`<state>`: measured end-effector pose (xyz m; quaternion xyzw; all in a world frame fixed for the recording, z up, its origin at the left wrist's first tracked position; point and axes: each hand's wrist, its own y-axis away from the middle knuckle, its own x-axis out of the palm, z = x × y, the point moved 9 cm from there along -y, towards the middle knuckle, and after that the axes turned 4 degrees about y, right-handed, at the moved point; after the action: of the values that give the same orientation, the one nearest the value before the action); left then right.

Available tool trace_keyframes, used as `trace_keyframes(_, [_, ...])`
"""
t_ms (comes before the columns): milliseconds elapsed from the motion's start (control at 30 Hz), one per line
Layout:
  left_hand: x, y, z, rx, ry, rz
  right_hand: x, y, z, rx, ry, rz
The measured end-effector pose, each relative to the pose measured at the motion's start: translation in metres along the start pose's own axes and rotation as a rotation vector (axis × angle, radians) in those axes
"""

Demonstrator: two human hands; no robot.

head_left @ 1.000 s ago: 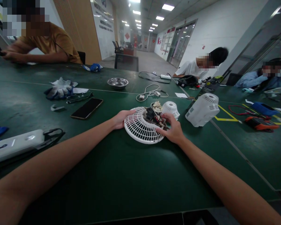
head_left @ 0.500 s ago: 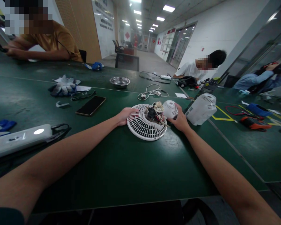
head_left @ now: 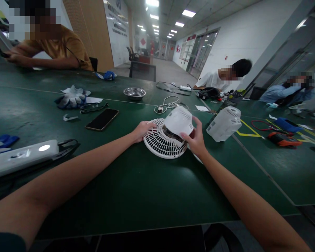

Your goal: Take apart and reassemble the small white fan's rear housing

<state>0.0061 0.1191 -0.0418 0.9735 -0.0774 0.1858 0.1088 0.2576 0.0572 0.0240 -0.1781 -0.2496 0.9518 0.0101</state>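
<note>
White vented cover (head_left: 177,120) moved: half a second ago on the table beside the grille, now brought over the exposed mechanism (head_left: 168,132). Means, by my reading, the two parts are being brought together; whether the cover sits home or is merely held there, cannot tell. Dark innards show only as a thin band below its lower edge.

Right hand (head_left: 198,140): thumb and fingers grasping the cover's side. Left hand (head_left: 141,131): fingers closed on the rim of the round white grille (head_left: 160,145), steadying it, I judge. Grille lies near the middle of the green table (head_left: 147,199), mechanism on top. Pale curved piece (head_left: 196,155) by the right wrist, partly hidden, identity unclear.

Around: tall white housing (head_left: 224,124) just beyond the right hand; looped cable with plug (head_left: 160,109) behind the grille; steel bowl (head_left: 134,93) farther back; phone (head_left: 102,119) and gloves (head_left: 72,99) off left; orange meter (head_left: 283,139) well apart, right. No loose item seen between cover and grille, though the cover itself blocks the view of wires and fit; housing leaves the right hand less room outward
</note>
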Motion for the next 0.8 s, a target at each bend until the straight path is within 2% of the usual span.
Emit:
trace_keyframes(100, [-0.002,0.014,-0.033,0.303,-0.307,-0.084,0.006,0.006,0.016,-0.095,0.214,0.089])
trace_keyframes(133, [0.006,0.021,-0.044,0.413,-0.43,-0.05,0.004,0.007,0.02,-0.123,0.277,0.084])
trace_keyframes(200, [0.029,0.034,-0.052,0.54,-0.593,0.134,-0.001,0.007,0.026,-0.18,0.385,0.063])
trace_keyframes(267, [0.046,0.043,-0.051,0.571,-0.666,0.289,-0.004,0.008,0.03,-0.231,0.463,0.054])
trace_keyframes(300, [0.051,0.046,-0.052,0.581,-0.688,0.329,-0.005,0.008,0.031,-0.251,0.485,0.055])
trace_keyframes(400, [0.061,0.053,-0.057,0.615,-0.744,0.365,-0.006,0.01,0.035,-0.287,0.484,0.081])
trace_keyframes(600, [0.08,0.063,-0.06,0.639,-0.899,0.448,-0.001,0.019,0.049,-0.36,0.478,0.212])
trace_keyframes(800, [0.083,0.062,-0.055,0.575,-0.847,0.468,-0.001,0.021,0.044,-0.315,0.505,0.271])
